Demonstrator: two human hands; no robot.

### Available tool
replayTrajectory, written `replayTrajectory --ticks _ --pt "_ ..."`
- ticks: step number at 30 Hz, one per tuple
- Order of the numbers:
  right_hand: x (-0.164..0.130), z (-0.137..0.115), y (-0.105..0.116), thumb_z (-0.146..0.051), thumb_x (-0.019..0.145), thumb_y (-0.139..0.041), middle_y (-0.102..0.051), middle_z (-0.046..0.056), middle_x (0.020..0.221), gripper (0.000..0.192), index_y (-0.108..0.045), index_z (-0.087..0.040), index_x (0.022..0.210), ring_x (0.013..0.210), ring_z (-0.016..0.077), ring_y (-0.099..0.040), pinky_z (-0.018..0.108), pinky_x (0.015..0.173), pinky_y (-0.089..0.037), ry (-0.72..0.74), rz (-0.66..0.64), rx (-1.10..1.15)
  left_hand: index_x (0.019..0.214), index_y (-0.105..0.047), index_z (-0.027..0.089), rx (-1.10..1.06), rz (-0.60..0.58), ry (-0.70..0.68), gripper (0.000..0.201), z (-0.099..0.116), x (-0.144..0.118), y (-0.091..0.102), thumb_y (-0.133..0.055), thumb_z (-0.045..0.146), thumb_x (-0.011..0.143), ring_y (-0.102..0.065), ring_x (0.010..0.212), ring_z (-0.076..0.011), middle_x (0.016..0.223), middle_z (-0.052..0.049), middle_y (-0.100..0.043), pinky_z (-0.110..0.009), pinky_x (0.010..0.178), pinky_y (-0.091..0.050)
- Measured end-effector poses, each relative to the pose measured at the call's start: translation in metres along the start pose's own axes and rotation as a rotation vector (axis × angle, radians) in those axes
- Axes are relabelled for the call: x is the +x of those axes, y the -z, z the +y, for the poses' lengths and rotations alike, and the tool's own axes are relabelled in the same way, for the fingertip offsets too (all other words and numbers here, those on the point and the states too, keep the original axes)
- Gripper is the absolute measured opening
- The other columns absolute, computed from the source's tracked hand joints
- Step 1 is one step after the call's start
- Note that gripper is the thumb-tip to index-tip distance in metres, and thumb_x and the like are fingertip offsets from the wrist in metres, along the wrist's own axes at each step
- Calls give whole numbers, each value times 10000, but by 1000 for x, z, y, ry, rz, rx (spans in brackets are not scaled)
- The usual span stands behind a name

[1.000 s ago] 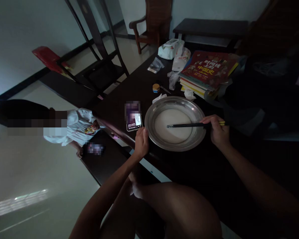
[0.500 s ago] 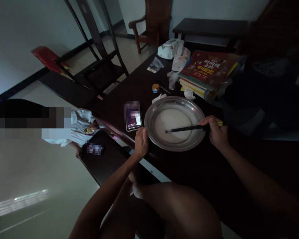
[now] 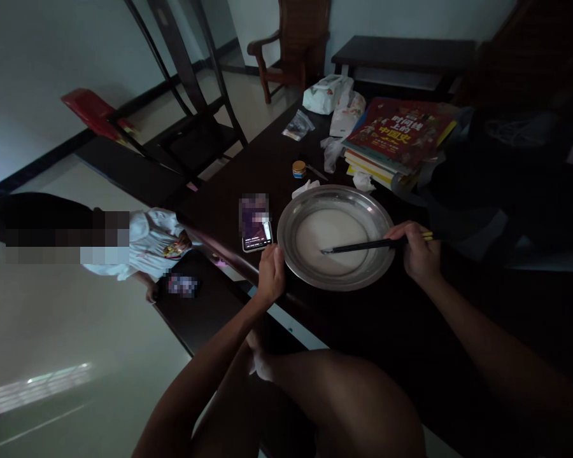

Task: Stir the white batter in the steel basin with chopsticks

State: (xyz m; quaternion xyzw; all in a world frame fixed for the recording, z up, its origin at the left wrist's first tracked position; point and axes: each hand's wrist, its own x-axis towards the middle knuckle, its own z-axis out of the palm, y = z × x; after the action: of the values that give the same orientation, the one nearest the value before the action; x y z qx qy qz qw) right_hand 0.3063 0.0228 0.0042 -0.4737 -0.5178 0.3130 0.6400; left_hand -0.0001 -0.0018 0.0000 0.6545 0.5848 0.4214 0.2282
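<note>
A wide round metal basin holding a white liquid sits on the dark wooden table. My right hand grips a pair of dark chopsticks at the basin's right rim, their tips dipped in the liquid near its middle. My left hand clasps the basin's near left rim at the table edge. A lit phone lies just left of the basin.
Behind the basin lie a stack of books, white plastic bags, crumpled tissue and a small yellow-lidded jar. A small person in white stands left of the table. Dark chairs stand beyond. My bare knee is below.
The chopstick tips have swung within the liquid, first down and left, then slightly back right. My left hand stays on the rim. The small person shifted a little.
</note>
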Motion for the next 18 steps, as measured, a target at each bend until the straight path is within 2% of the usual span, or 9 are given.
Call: replayTrajectory --ticks 11,18 --pt "0 1 1 -591 901 -616 -701 22 677 440 -704 -260 625 711 205 -660 390 764 -535 4 -33 -2 698 -529 234 -8 4 -7 668 0 1 -1 -167 700 1010 -578 789 -226 761 -68 -608 -388 808 -493" --pt "0 0 1 -611 904 -598 -699 24 672 465 -683 -255 617 699 204 -660 394 756 -537 11 -6 -14 707 -533 230 -6 1 0 674 0 1 -1 -163 707 1006 -589 794 -227 760 -65 -614 -387 813 -499"
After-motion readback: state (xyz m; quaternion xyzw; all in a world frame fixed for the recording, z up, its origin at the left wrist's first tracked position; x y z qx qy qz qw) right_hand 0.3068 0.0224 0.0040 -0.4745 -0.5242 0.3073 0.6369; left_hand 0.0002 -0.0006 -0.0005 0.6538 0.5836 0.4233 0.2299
